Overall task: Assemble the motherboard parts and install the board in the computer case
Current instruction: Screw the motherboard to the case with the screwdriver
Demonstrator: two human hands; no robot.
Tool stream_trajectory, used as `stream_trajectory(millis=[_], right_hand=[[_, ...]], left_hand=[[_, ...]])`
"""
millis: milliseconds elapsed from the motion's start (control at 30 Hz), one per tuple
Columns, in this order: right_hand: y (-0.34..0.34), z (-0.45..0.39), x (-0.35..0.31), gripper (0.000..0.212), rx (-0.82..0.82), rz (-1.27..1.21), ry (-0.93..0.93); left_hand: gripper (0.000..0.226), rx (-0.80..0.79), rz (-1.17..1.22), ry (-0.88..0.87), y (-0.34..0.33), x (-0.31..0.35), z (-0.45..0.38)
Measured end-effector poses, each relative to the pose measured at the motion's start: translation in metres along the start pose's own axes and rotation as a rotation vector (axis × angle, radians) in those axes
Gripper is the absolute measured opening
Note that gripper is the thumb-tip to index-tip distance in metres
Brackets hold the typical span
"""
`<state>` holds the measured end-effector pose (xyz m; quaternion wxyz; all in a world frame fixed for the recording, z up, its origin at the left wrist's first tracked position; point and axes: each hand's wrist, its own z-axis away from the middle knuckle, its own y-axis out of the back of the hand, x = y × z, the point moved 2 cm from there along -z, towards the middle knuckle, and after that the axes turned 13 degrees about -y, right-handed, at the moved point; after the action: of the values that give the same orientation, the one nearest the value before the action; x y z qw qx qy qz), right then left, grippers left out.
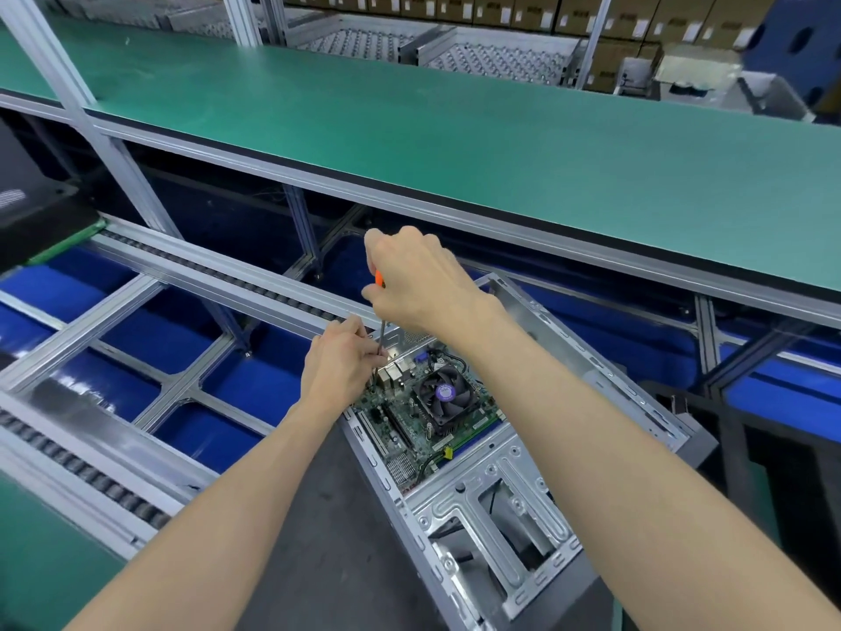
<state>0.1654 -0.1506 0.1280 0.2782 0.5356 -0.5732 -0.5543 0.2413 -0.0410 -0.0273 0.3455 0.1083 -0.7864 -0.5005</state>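
The motherboard [423,412] lies flat in the computer case [591,375], ready for fastening. Her right hand [418,280] wraps the screwdriver [381,311] handle upright, while the left hand [341,362] pinches the shaft, likely steadying the tip at the board's far left corner.

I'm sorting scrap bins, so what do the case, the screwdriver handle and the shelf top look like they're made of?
Case: bare sheet metal, probably steel, judging by its dull grey sheen and stamped ribs and holes.
Screwdriver handle: likely plastic; only a glossy orange sliver shows under the right hand.
Shelf top: matte green mat, perhaps rubber or vinyl, with a dark edge.
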Motion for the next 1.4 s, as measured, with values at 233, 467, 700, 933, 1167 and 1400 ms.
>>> stream_trajectory(millis=[233, 467, 700, 933, 1167, 1400], right_hand=[[0.009, -0.002, 0.002, 0.022, -0.076, 0.025, -0.015], [0.001, -0.001, 0.004, 0.029, 0.053, 0.042, -0.124], [0.011, 0.000, 0.001, 0.027, -0.032, 0.102, -0.005], [0.003, -0.001, -0.003, 0.021, 0.026, 0.057, -0.078], [0.007, 0.005, 0.001, 0.021, 0.048, 0.012, -0.128], [0.002, 0.007, 0.000, 0.016, -0.034, -0.078, -0.182]], left_hand=[[0.020, -0.019, 0.012, 0.035, -0.001, -0.001, -0.002], [0.010, -0.054, -0.068, -0.071, -0.004, -0.003, -0.004], [0.015, -0.082, -0.010, 0.040, -0.001, 0.002, -0.002], [0.040, -0.023, 0.024, 0.097, -0.004, -0.001, -0.003], [0.009, -0.044, -0.064, -0.056, -0.003, -0.003, -0.002], [0.017, -0.006, -0.012, -0.045, 0.001, -0.003, -0.001]])
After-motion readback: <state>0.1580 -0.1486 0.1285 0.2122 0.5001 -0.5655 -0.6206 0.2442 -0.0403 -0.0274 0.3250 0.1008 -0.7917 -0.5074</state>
